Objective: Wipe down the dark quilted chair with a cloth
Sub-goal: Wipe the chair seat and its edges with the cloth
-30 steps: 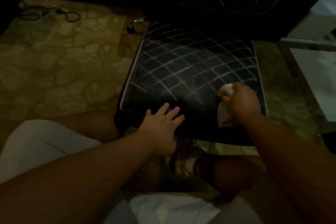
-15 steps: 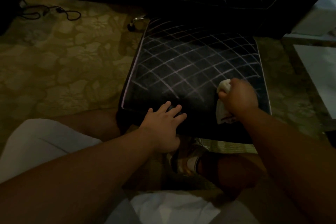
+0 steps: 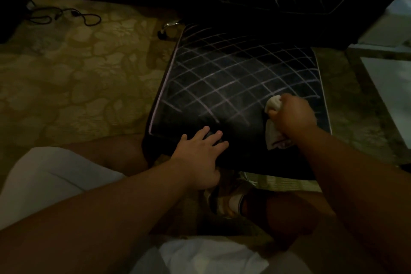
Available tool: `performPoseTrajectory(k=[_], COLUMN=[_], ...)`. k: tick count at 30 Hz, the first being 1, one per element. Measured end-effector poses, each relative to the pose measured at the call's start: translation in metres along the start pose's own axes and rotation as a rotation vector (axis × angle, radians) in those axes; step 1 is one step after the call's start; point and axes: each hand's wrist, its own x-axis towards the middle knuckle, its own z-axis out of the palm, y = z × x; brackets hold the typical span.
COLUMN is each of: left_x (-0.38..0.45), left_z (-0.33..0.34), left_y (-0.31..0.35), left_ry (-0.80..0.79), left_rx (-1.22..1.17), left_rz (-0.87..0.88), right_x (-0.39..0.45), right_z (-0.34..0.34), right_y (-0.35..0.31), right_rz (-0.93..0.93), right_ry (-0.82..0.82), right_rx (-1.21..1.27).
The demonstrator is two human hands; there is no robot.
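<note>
While the left hand lies flat with fingers spread on the seat's front edge at 7 o'clock, the right hand clenches a bunched white cloth against the dark quilted chair seat at 4 o'clock. Patterned carpet surrounds the chair.

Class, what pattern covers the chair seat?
Pale diamond quilting lines on black seat, shown in the head view.

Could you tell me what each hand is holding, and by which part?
The right hand grips the cloth bunched around its middle; the left hand holds nothing, resting flat on the seat.
</note>
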Motion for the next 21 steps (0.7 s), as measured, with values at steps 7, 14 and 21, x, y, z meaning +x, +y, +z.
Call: performPoseTrajectory(k=[7, 14, 21], left_x=[0.001, 0.0, -0.002], left_z=[-0.002, 0.0, -0.004], left_y=[0.0, -0.002, -0.001], left_ry=[0.0, 0.009, 0.005], left_rx=[0.007, -0.025, -0.025], left_rz=[-0.008, 0.0, -0.005], right_x=[-0.038, -0.006, -0.035], right_z=[0.018, 0.006, 0.022], right_y=[-0.025, -0.02, -0.036], right_rz=[-0.351, 0.028, -0.334], right_ry=[-0.121, -0.003, -0.114], right_rx=[-0.064, -0.005, -0.028])
